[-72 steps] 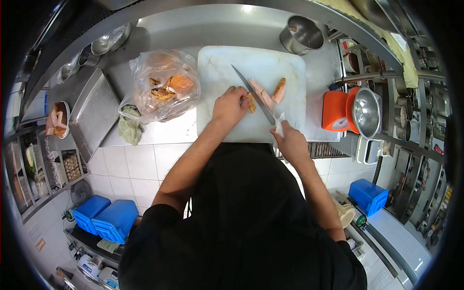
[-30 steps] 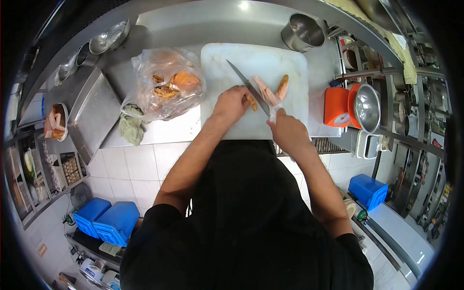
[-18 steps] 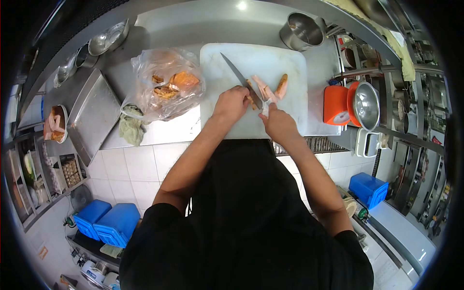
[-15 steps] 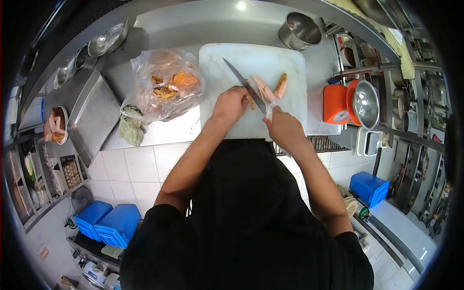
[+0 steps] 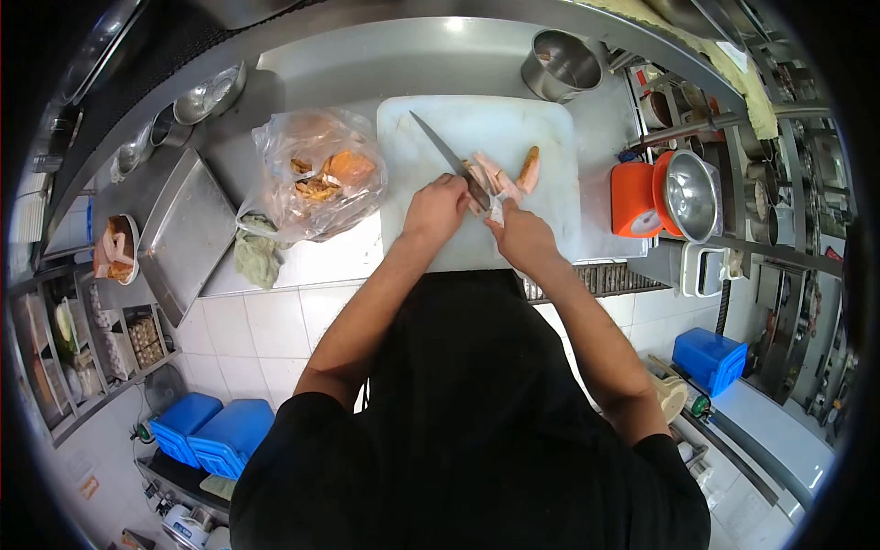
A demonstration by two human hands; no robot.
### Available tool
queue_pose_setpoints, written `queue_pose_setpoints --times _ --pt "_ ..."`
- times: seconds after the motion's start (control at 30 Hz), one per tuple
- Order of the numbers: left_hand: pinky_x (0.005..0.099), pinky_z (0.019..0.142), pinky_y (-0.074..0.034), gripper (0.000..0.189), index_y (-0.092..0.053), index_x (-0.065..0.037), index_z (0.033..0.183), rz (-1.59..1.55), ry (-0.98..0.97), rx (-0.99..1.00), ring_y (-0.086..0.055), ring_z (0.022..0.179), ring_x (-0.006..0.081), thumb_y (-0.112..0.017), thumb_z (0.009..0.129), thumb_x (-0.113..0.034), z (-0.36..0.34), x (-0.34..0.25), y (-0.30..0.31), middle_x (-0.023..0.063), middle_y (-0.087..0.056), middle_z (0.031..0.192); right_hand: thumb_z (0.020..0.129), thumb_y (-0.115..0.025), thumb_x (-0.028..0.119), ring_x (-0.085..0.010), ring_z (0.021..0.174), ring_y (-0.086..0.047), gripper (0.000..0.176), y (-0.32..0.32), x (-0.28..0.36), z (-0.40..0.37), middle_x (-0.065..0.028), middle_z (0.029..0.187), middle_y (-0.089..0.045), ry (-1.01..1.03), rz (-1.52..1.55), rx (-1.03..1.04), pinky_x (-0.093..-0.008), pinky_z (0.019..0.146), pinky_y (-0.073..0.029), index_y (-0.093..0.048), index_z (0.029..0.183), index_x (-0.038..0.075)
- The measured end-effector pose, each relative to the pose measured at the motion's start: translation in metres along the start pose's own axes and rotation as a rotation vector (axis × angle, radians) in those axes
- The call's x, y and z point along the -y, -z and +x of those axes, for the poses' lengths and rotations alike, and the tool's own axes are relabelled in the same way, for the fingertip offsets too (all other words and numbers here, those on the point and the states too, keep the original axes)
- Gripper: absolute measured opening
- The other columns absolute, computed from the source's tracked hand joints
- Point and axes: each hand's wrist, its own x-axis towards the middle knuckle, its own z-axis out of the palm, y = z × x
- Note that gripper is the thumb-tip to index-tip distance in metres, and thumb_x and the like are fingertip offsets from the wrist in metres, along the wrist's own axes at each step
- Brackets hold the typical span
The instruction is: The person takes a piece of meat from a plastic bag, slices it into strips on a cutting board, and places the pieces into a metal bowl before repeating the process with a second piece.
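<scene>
Steel kitchen table [image 5: 367,64], white cutting board [image 5: 541,128] at centre. Left: plastic bag [image 5: 316,174] of orange pieces. Left hand [image 5: 437,203], grip curled down on pale strips [image 5: 490,172] mid-board, just beside the blade. Right hand [image 5: 521,236], grip closed round knife [image 5: 438,145] handle. Strips judged soft, light, likely slippery; pin from above, fingertips tucked. Orange scale [image 5: 632,197] right. No legible writing.

Bright, even overhead light. Glare spot on grey stainless-steel counter [image 5: 367,60], upper centre of frame. Strong fisheye bending, black vignette at corners. Long steel knife [image 5: 445,156] crisp; metal shelves [image 5: 790,215] at right edge soft.
</scene>
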Motion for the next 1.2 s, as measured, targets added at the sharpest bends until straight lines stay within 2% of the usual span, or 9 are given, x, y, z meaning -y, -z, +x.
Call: queue_pose_setpoints --times 0.1,0.2,0.3,0.5,0.6,0.7,0.8,0.9,1.2 --pt "0.0449 0.080 -0.058 0.015 -0.067 -0.005 0.101 -0.119 0.025 -0.064 -0.071 0.088 0.0324 -0.075 0.089 -0.008 -0.006 0.001 -0.001 0.0130 -0.070 0.098 0.104 -0.064 0.034 -0.0454 0.083 -0.074 0.040 0.019 0.005 -0.022 -0.0253 0.088 -0.074 -0.009 -0.017 -0.034 -0.0558 0.074 -0.057 -0.054 0.118 -0.001" --pt "0.0441 0.080 -0.058 0.019 -0.067 -0.005 0.105 -0.089 0.090 -0.070 -0.071 0.088 0.0314 -0.077 0.088 -0.007 -0.013 0.000 0.008 0.0124 -0.069 0.101 0.103 -0.065 0.037 -0.0452 0.078 -0.073 0.038 0.021 -0.004 -0.038 -0.0235 0.083 -0.074 -0.027 -0.049 -0.094 -0.0557 0.071 -0.057 -0.055 0.115 0.002" --pt "0.0439 0.081 -0.058 0.025 -0.066 -0.006 0.111 0.001 0.043 -0.105 -0.070 0.089 0.0312 -0.078 0.089 -0.009 -0.014 0.000 0.011 0.0119 -0.068 0.105 0.103 -0.064 0.035 -0.0445 0.078 -0.074 0.036 0.018 -0.015 -0.046 -0.0233 0.084 -0.074 -0.080 -0.051 -0.093 -0.0556 0.072 -0.057 -0.055 0.115 0.003" --pt "0.0443 0.081 -0.058 0.031 -0.064 -0.007 0.115 -0.032 0.114 -0.016 -0.070 0.088 0.0309 -0.078 0.088 -0.011 -0.009 -0.014 0.010 0.0116 -0.067 0.110 0.103 -0.064 0.035 -0.0446 0.080 -0.074 0.035 0.019 -0.026 -0.053 -0.0234 0.084 -0.074 -0.091 -0.011 -0.105 -0.0556 0.073 -0.057 -0.055 0.114 0.002" --pt "0.0442 0.085 -0.057 0.032 -0.066 -0.008 0.116 -0.029 0.137 0.048 -0.069 0.096 0.0319 -0.079 0.088 -0.014 -0.011 -0.028 0.011 0.0114 -0.066 0.114 0.103 -0.065 0.036 -0.0462 0.079 -0.073 0.037 0.022 -0.028 -0.059 -0.0246 0.082 -0.073 -0.100 0.004 -0.121 -0.0564 0.071 -0.056 -0.055 0.113 0.002" --pt "0.0473 0.098 -0.053 0.033 -0.068 -0.009 0.117 0.046 -0.043 -0.077 -0.065 0.112 0.0324 -0.079 0.087 -0.018 -0.010 -0.031 0.007 0.0102 -0.065 0.119 0.102 -0.066 0.038 -0.0484 0.077 -0.072 0.041 0.026 -0.035 -0.063 -0.0269 0.080 -0.072 -0.132 0.043 -0.142 -0.0583 0.070 -0.056 -0.055 0.113 0.000" --pt "0.0512 0.112 -0.042 0.032 -0.071 -0.012 0.116 0.073 -0.345 -0.107 -0.059 0.124 0.0334 -0.079 0.086 -0.021 0.005 -0.033 -0.001 0.0092 -0.064 0.122 0.102 -0.067 0.038 -0.0481 0.079 -0.073 0.042 0.029 -0.047 -0.068 -0.0277 0.082 -0.073 -0.184 0.076 -0.129 -0.0580 0.070 -0.056 -0.055 0.115 0.000" --pt "0.0525 0.116 -0.037 0.029 -0.073 -0.014 0.113 0.159 -0.406 -0.041 -0.058 0.125 0.0333 -0.079 0.086 -0.024 0.015 -0.022 -0.018 0.0085 -0.063 0.123 0.102 -0.066 0.039 -0.0490 0.078 -0.072 0.043 0.022 -0.063 -0.072 -0.0288 0.080 -0.072 -0.187 0.087 -0.139 -0.0587 0.070 -0.056 -0.055 0.115 0.000" --pt "0.0515 0.117 -0.035 0.019 -0.077 -0.014 0.098 0.326 -0.213 -0.069 -0.060 0.115 0.0299 -0.080 0.082 -0.023 0.014 -0.009 -0.005 0.0078 -0.067 0.113 0.102 -0.067 0.037 -0.0526 0.082 -0.070 0.042 0.012 -0.068 -0.088 -0.0314 0.083 -0.071 -0.257 0.127 -0.110 -0.0611 0.075 -0.054 -0.055 0.114 -0.001"
